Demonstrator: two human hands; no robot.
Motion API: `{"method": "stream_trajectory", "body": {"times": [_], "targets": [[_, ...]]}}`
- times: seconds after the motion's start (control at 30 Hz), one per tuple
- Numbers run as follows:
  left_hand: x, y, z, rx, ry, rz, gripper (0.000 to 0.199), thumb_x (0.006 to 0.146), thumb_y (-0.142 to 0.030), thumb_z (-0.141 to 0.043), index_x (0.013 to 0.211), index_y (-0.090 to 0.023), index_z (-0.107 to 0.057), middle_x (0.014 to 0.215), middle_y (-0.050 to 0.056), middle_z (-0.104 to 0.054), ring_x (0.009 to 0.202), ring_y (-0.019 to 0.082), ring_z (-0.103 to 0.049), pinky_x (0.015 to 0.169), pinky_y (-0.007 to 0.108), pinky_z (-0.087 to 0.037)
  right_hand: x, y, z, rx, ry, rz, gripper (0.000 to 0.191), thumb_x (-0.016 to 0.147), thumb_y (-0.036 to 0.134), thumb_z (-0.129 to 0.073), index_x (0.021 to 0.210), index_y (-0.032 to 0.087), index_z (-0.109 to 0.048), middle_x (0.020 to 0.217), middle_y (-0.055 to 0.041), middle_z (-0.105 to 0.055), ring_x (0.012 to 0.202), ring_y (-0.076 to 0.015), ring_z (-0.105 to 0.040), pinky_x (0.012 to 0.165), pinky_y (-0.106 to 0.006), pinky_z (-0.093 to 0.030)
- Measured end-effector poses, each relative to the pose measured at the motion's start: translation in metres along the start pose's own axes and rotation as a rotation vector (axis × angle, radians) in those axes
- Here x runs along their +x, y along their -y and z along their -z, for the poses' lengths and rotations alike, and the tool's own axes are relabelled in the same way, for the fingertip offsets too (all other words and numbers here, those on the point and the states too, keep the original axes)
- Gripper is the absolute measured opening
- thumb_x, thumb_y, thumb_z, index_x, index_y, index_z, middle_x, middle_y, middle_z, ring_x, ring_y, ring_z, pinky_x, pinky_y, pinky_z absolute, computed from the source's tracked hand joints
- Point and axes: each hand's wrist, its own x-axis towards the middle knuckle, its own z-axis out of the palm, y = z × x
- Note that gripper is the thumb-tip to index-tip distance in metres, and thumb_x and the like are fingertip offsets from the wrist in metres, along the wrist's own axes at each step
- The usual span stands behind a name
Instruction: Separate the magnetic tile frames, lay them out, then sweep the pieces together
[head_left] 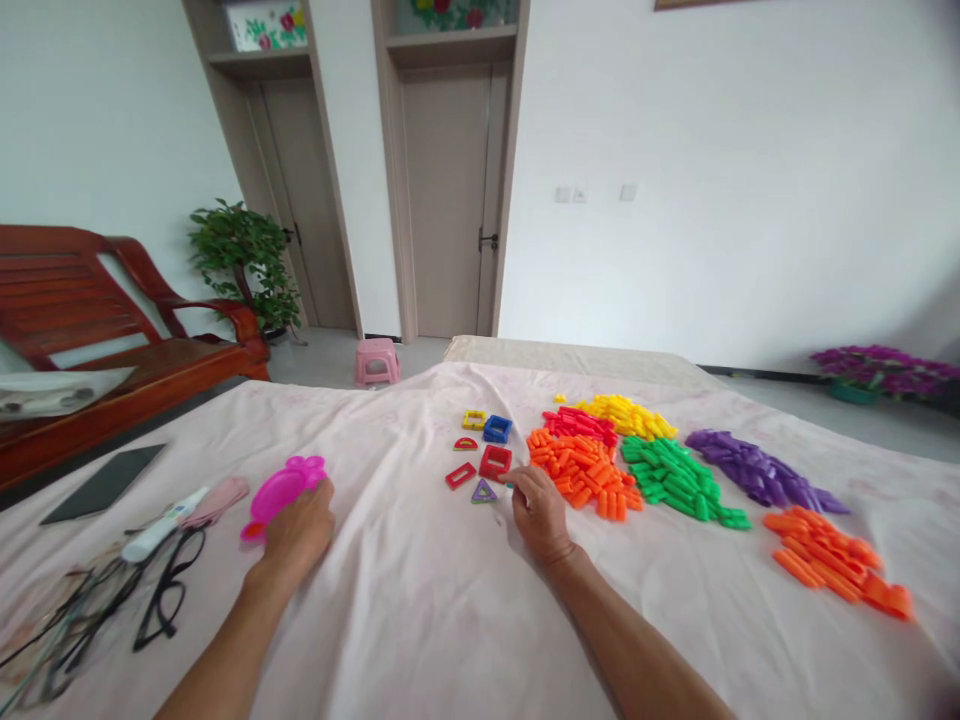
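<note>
At the left, a bright pink toy dish (279, 492) with rounded lobes lies on the cloth. My left hand (304, 525) is closed at its right rim, and most of its fingertips are hidden. My right hand (541, 510) has its fingers bent together beside a small group of frame-shaped tiles. A teal sliver shows at its fingertips, too small to name. Closest to those fingers are a red square tile (495, 461) and a purple-and-green triangle tile (484, 491). Around them lie a red rectangle tile (460, 476), a red half-round tile (465, 444), a blue square tile (497, 429) and a yellow square tile (474, 420).
Piles of orange (585, 470), red (577, 424), yellow (622, 412), green (671, 478) and purple pieces (757, 470) cover the right side. More orange tubes (836, 560) lie farther right. Black glasses (171, 590), a white tube (163, 525) and a dark tablet-like slab (105, 483) are at left.
</note>
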Motion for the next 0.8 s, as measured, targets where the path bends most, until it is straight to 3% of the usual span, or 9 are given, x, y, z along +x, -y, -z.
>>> {"method": "stream_trajectory", "body": {"times": [0.13,0.27,0.4,0.5,0.57,0.63,0.67,0.73,0.8], "targets": [[0.022,-0.026,-0.009,-0.264,0.003,0.003,0.031,0.081,-0.019,-0.048,0.112,-0.022,-0.055,0.091,0.004,-0.073,0.081,0.021,-0.068,0.063,0.027,-0.040,-0.001,-0.007,-0.001,0.080,-0.055,-0.082,0.037,0.080,0.003,-0.044,0.092,0.022,-0.073,0.089,-0.0050,-0.068,0.087,-0.0186,-0.063,0.080,-0.031,-0.051],[0.049,-0.081,-0.022,-0.605,-0.036,-0.057,0.031,0.077,-0.022,-0.057,0.108,-0.023,-0.058,0.076,-0.002,-0.070,0.068,0.016,-0.065,0.059,0.024,-0.040,-0.002,-0.019,-0.003,0.142,-0.116,-0.207,0.032,0.079,0.006,-0.046,0.092,0.020,-0.072,0.090,-0.0059,-0.068,0.086,-0.0198,-0.063,0.081,-0.034,-0.051],[0.069,-0.137,-0.038,-0.687,-0.016,-0.122,0.029,0.079,-0.028,-0.061,0.107,-0.021,-0.059,0.079,-0.001,-0.071,0.066,0.014,-0.064,0.059,0.022,-0.043,-0.002,-0.028,-0.004,0.171,-0.157,-0.319,0.028,0.079,0.011,-0.048,0.091,0.019,-0.071,0.088,-0.0058,-0.068,0.083,-0.0201,-0.062,0.077,-0.034,-0.051],[0.078,-0.156,-0.041,-0.679,-0.001,-0.157,0.034,0.081,-0.037,-0.063,0.110,-0.020,-0.060,0.081,0.001,-0.071,0.069,0.014,-0.065,0.062,0.023,-0.046,-0.002,-0.029,-0.004,0.179,-0.175,-0.347,0.026,0.079,0.012,-0.048,0.090,0.019,-0.071,0.087,-0.0052,-0.068,0.081,-0.0196,-0.062,0.075,-0.033,-0.050],[0.081,-0.151,-0.035,-0.656,-0.020,-0.168,0.034,0.081,-0.040,-0.064,0.109,-0.020,-0.062,0.089,0.004,-0.071,0.080,0.017,-0.066,0.071,0.025,-0.048,-0.002,-0.029,-0.004,0.175,-0.182,-0.346,0.026,0.079,0.013,-0.049,0.089,0.019,-0.072,0.087,-0.0050,-0.068,0.081,-0.0194,-0.062,0.075,-0.032,-0.050],[0.080,-0.129,-0.023,-0.581,-0.078,-0.169,0.033,0.083,-0.038,-0.061,0.111,-0.020,-0.062,0.106,0.008,-0.069,0.098,0.021,-0.064,0.085,0.029,-0.047,-0.001,-0.028,-0.003,0.170,-0.192,-0.332,0.026,0.079,0.012,-0.049,0.089,0.019,-0.072,0.087,-0.0050,-0.069,0.081,-0.0194,-0.062,0.074,-0.032,-0.050],[0.079,-0.113,-0.017,-0.527,-0.114,-0.160,0.035,0.083,-0.036,-0.060,0.115,-0.020,-0.061,0.116,0.011,-0.066,0.108,0.023,-0.061,0.092,0.033,-0.045,-0.001,-0.028,-0.003,0.170,-0.196,-0.320,0.026,0.079,0.012,-0.049,0.089,0.019,-0.072,0.087,-0.0052,-0.069,0.081,-0.0194,-0.062,0.074,-0.032,-0.050],[0.075,-0.074,-0.005,-0.213,-0.205,-0.113,0.045,0.084,-0.040,-0.057,0.124,-0.021,-0.058,0.125,0.016,-0.060,0.118,0.032,-0.055,0.097,0.044,-0.043,-0.001,-0.027,-0.002,0.168,-0.201,-0.292,0.027,0.079,0.010,-0.049,0.090,0.019,-0.071,0.087,-0.0055,-0.069,0.081,-0.0192,-0.063,0.074,-0.032,-0.051],[0.069,-0.033,0.001,-0.008,-0.214,0.005,0.056,0.081,-0.042,-0.057,0.133,-0.021,-0.053,0.138,0.020,-0.051,0.129,0.039,-0.045,0.100,0.055,-0.039,-0.001,-0.025,-0.002,0.164,-0.196,-0.256,0.028,0.079,0.008,-0.047,0.090,0.019,-0.071,0.087,-0.0057,-0.068,0.081,-0.0190,-0.063,0.075,-0.032,-0.051]]}}
